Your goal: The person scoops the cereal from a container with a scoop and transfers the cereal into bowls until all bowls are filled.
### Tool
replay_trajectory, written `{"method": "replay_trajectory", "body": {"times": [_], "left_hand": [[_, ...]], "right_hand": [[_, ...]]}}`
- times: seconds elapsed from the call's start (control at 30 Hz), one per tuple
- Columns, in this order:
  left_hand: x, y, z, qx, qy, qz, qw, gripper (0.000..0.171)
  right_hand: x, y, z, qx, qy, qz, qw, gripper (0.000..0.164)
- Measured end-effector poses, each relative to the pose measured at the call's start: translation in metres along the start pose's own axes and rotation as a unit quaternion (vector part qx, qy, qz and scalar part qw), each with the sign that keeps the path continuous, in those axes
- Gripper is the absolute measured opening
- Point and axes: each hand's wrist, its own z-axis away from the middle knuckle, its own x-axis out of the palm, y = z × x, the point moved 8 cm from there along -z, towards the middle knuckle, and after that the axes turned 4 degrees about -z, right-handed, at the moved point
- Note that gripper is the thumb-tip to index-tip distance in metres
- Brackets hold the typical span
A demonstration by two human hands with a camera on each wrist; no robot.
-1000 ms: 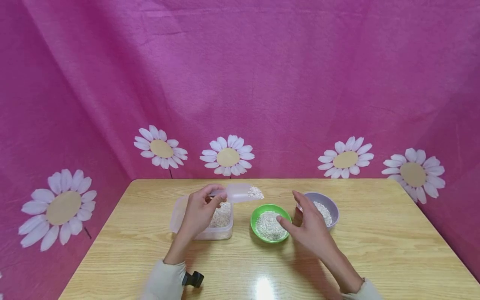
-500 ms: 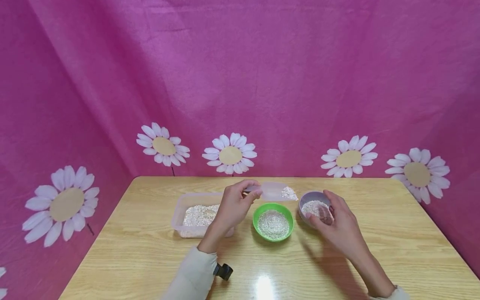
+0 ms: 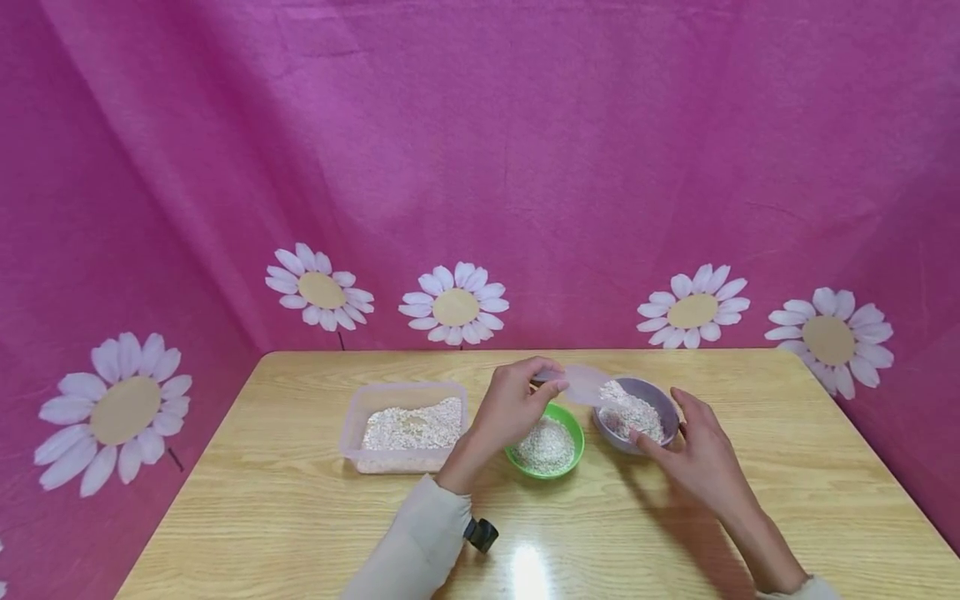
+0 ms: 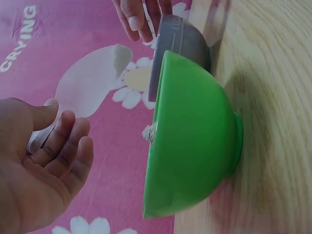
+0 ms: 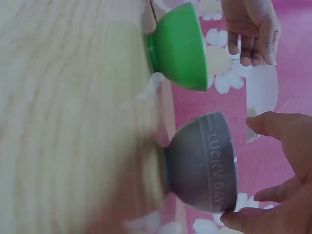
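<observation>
My left hand (image 3: 510, 408) pinches the handle of a translucent plastic scoop (image 3: 583, 385). The scoop's tip is over the grey-purple bowl (image 5: 200, 165), and pale oat-like flakes (image 3: 617, 395) lie at its lip, merging in view with those in the bowl. At the bowl's right side is my right hand (image 3: 705, 467), fingers spread; in the right wrist view a fingertip (image 5: 234, 220) meets the rim while the thumb (image 5: 265, 124) stays above it. The green bowl (image 4: 195, 141), heaped with flakes, stands under the left hand, partly hidden by it in the head view.
Left of the bowls stands a translucent rectangular container (image 3: 397, 460) with more flakes inside. All stand on a wooden table (image 3: 300, 533). Behind its far edge hangs a pink cloth (image 3: 525, 183) with large white daisies. A dark wrist device (image 3: 482, 534) sits at the left sleeve.
The left hand has carried the scoop right, from the container past the green bowl to the grey-purple bowl, where its tip now dips. The right hand has moved right to that bowl's side.
</observation>
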Motion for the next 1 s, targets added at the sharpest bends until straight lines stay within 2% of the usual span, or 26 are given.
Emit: {"method": "replay_trajectory", "body": {"times": [0.13, 0.27, 0.47, 0.57, 0.63, 0.8, 1.0], "left_hand": [[0.01, 0.007, -0.007, 0.015, -0.025, -0.035, 0.999, 0.022], [0.018, 0.018, -0.016, 0.047, -0.05, -0.11, 0.9915, 0.022], [0.02, 0.044, -0.025, 0.12, -0.083, -0.229, 0.9624, 0.019], [0.014, 0.057, -0.026, 0.153, -0.087, -0.26, 0.9495, 0.021], [0.009, 0.063, -0.027, 0.166, -0.082, -0.268, 0.9453, 0.022], [0.0, 0.065, -0.025, 0.164, -0.069, -0.261, 0.9487, 0.022], [-0.006, 0.053, -0.019, 0.134, -0.058, -0.22, 0.9646, 0.021]], "right_hand": [[0.006, 0.01, 0.0, 0.019, -0.025, -0.003, 0.999, 0.1], [0.009, 0.015, -0.002, 0.022, -0.039, 0.001, 0.999, 0.103], [0.012, 0.021, -0.005, 0.032, -0.054, -0.007, 0.998, 0.102], [0.012, 0.022, -0.006, 0.034, -0.054, -0.007, 0.998, 0.102], [0.012, 0.023, -0.006, 0.034, -0.054, -0.006, 0.998, 0.103], [0.011, 0.022, -0.007, 0.035, -0.052, -0.008, 0.998, 0.104], [0.012, 0.022, -0.006, 0.036, -0.052, -0.008, 0.998, 0.104]]}}
